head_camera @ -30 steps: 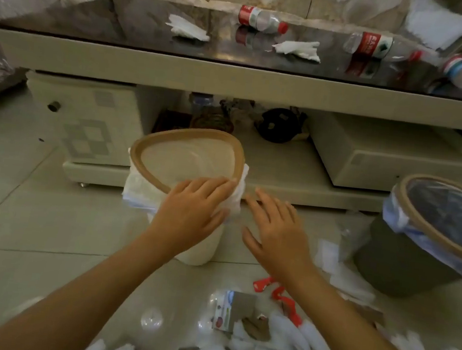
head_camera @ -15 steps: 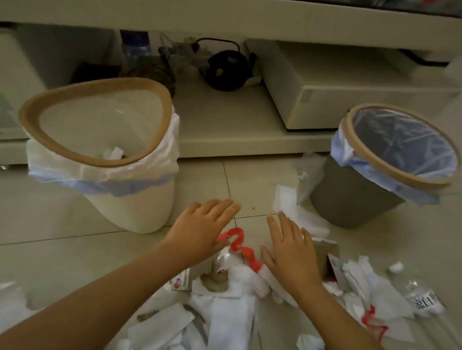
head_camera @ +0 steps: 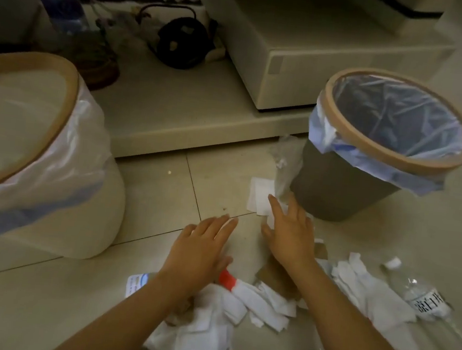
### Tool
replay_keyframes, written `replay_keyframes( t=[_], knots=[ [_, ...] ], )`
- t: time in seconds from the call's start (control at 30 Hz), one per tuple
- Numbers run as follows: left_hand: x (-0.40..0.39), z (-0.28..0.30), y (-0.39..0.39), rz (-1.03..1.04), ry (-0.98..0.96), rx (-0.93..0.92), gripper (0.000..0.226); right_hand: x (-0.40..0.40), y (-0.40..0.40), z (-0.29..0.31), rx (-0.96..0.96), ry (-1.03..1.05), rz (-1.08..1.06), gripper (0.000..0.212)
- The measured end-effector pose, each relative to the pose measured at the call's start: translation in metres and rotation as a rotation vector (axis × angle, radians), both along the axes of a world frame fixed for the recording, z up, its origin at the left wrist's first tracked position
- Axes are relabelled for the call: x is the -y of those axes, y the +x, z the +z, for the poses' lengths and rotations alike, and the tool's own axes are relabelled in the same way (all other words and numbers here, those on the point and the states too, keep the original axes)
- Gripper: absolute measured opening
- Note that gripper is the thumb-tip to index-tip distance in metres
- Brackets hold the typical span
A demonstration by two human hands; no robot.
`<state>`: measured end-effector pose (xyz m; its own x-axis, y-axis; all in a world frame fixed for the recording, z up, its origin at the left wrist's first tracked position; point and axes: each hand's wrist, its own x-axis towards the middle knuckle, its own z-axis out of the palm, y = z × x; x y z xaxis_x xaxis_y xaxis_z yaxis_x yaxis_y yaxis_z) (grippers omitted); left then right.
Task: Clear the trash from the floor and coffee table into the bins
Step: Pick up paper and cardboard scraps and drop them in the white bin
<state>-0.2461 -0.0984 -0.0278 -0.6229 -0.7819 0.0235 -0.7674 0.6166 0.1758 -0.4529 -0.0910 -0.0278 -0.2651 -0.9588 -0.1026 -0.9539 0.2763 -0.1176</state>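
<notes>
A white bin (head_camera: 60, 185) with a clear liner stands at the left; a grey bin (head_camera: 345, 187) with a bluish liner stands at the right. Between them the floor is strewn with white paper tissues (head_camera: 227, 311), a red wrapper (head_camera: 226, 278), brown cardboard (head_camera: 276, 276) and a clear plastic bottle (head_camera: 422, 297). My left hand (head_camera: 198, 254) hovers flat over the pile, fingers straight, holding nothing. My right hand (head_camera: 289, 232) reaches flat toward a white tissue (head_camera: 260, 195) beside the grey bin, fingertips at its edge.
The coffee table's lower shelf (head_camera: 188, 113) runs behind the bins, carrying a black kettle (head_camera: 182, 43), a bottle and a cream drawer unit (head_camera: 316, 58). A crumpled clear plastic bag (head_camera: 286, 163) leans against the grey bin. Tiled floor lies between the bins.
The view has dropped lower and closer to the floor. Both hands came down from the white bin's rim and moved forward over the litter, the right one reaching toward the tissue by the grey bin.
</notes>
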Motion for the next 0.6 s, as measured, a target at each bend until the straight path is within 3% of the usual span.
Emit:
replay_keyframes(
  t=[0.2, 0.37, 0.47, 0.53, 0.6],
  knots=[
    [0.010, -0.015, -0.004, 0.018, 0.011, 0.004, 0.065, 0.045, -0.008, -0.004, 0.034, 0.012, -0.070, 0.065],
    [0.015, -0.020, -0.004, 0.027, 0.030, -0.030, 0.067, 0.065, -0.019, -0.009, 0.348, 0.007, -0.208, 0.072],
    [0.019, -0.022, -0.003, 0.017, 0.018, -0.019, 0.066, 0.070, -0.023, -0.011, 0.425, -0.088, -0.213, 0.069],
    [0.021, -0.021, -0.002, 0.024, 0.025, -0.021, 0.067, 0.064, -0.022, -0.012, 0.305, -0.171, -0.159, 0.059],
    [0.023, -0.021, -0.001, 0.033, 0.028, -0.026, 0.067, 0.049, -0.020, -0.018, 0.013, -0.181, 0.004, 0.049]
  ],
)
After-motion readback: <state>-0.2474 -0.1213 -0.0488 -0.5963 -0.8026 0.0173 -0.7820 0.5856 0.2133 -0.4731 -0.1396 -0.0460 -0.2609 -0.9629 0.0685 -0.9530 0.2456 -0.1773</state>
